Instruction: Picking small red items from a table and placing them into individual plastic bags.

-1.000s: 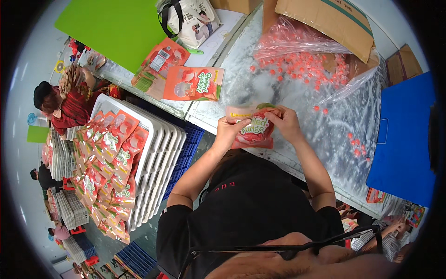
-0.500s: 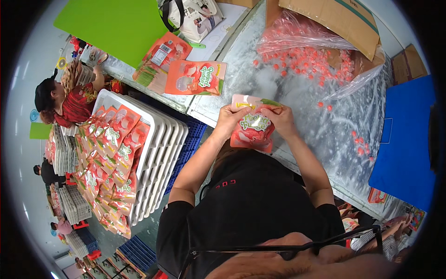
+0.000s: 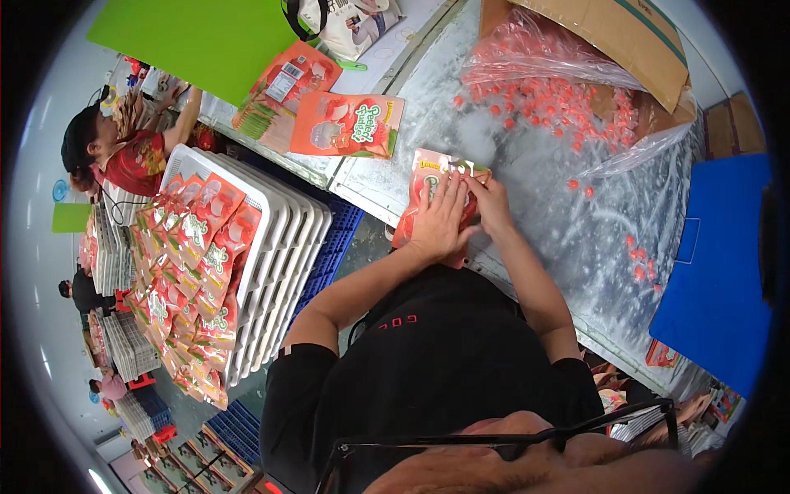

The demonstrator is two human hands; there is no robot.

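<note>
A red and pink snack pouch (image 3: 417, 183) lies at the near edge of the worktable (image 3: 535, 177), between my hands. Flat across its front rests my left hand (image 3: 443, 216), fingers stretched out and covering much of the print. My right hand (image 3: 492, 204) pinches the pouch's upper right corner between thumb and fingers. Just beyond, to the left, another filled-looking pouch (image 3: 354, 123) lies on the table, overlapping a stack of flat pouches (image 3: 288, 82). Red wrapped candies (image 3: 568, 107) spill from a clear plastic bag in a cardboard box (image 3: 613, 37).
At my left, stacked white trays (image 3: 284, 247) carry a heap of pouches (image 3: 193, 272). A green board (image 3: 189, 49) and a tote bag (image 3: 354, 29) are at the far left, a blue panel (image 3: 716, 263) at the right. A co-worker in red (image 3: 132, 160) works beyond the trays.
My left hand has let go of the pouch's upper edge and now lies flat over its front. The pouch has gone from held up to lower at the table edge; my right hand keeps its corner.
</note>
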